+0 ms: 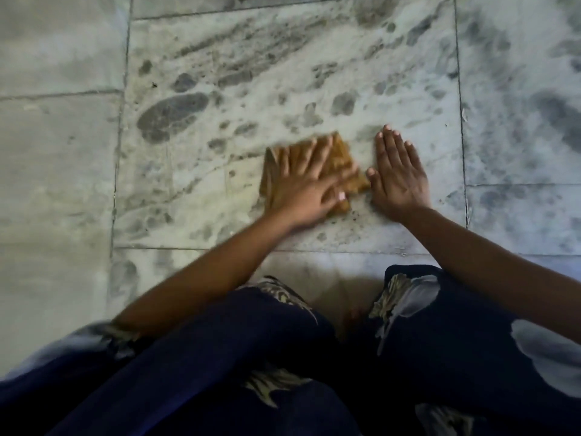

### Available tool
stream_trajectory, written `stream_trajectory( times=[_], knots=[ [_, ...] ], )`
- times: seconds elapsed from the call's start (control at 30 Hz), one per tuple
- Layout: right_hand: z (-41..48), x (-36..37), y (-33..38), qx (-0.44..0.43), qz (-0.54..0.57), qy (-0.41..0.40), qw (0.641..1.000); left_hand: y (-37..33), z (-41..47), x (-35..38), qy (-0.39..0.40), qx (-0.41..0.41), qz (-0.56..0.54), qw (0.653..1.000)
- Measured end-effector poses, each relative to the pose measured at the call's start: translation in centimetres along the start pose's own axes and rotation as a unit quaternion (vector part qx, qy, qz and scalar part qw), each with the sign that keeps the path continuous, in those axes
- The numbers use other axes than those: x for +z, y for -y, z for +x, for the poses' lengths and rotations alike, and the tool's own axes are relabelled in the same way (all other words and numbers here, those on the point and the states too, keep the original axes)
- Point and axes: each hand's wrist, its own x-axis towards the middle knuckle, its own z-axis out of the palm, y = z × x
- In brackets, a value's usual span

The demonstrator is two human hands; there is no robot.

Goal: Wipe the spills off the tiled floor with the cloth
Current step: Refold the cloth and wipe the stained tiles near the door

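A mustard-brown folded cloth (342, 155) lies on a pale marbled floor tile (220, 171). My left hand (306, 187) presses flat on top of it with fingers spread, blurred by motion, and covers most of it. Just to the right of the cloth, my right hand (399, 176) rests flat on the bare tile, fingers together, holding nothing. Dark grey blotches (173, 116) mark the tile to the far left of the cloth; I cannot tell whether they are wet spots or veining. A few dark specks (356, 217) sit just below the cloth.
Grout lines (121, 146) frame the large tile, with more grey-streaked tiles (522, 89) around it. My knees in dark blue patterned fabric (220, 357) fill the lower part of the view, close to the tile's near edge.
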Motion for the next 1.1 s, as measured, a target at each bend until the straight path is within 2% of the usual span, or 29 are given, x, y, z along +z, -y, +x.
stream_trajectory(
  times=[0.1,0.17,0.27,0.33,0.37,0.43,0.53,0.6,0.73,0.8,0.87,0.93,1.03,1.1],
  knots=[
    [0.0,0.0,0.1,0.002,-0.002,-0.003,1.0,0.8,-7.0,3.4,-0.029,0.077,0.03,0.996],
    [0.0,0.0,0.1,0.003,-0.001,-0.003,1.0,4.3,-9.8,4.3,-0.034,0.063,0.043,0.997],
    [-0.2,0.0,0.1,0.004,-0.004,-0.004,1.0,10.5,-9.2,3.1,-0.05,-0.1,0.024,0.993],
    [-0.2,-0.1,0.2,0.005,0.0,-0.004,1.0,13.4,-5.8,1.3,-0.053,-0.215,0.0,0.975],
    [-0.1,-0.1,0.2,0.007,0.004,-0.005,1.0,13.9,-3.6,0.3,-0.05,-0.249,-0.011,0.967],
    [0.0,-0.1,0.1,0.021,0.015,-0.016,1.0,13.6,0.9,-1.6,-0.044,-0.265,-0.034,0.963],
    [0.0,-0.2,-0.6,0.057,0.022,-0.029,0.998,10.3,5.0,-2.8,-0.045,-0.212,-0.029,0.976],
    [0.1,-0.3,-1.1,0.074,0.018,-0.031,0.997,7.6,5.1,-1.9,-0.043,-0.145,-0.001,0.988],
    [0.4,-0.4,-1.2,0.091,0.016,-0.033,0.995,4.4,0.1,1.1,-0.074,0.011,0.043,0.996],
    [0.5,-0.5,-1.1,0.088,0.019,-0.039,0.995,5.2,-3.3,2.3,-0.074,0.039,0.059,0.995],
    [0.5,-0.4,-1.2,0.09,0.018,-0.036,0.995,7.7,-5.4,2.7,-0.077,0.002,0.063,0.995],
    [0.5,-0.3,-1.3,0.091,0.014,-0.036,0.995,10.8,-4.9,2.1,-0.08,-0.092,0.046,0.992],
    [0.5,-0.3,-1.3,0.087,0.014,-0.032,0.996,14.2,-0.1,-0.3,-0.081,-0.228,0.008,0.97],
    [0.6,-0.4,-1.3,0.086,0.017,-0.032,0.996,15.1,4.0,-2.2,-0.083,-0.253,0.004,0.964]
  ],
)
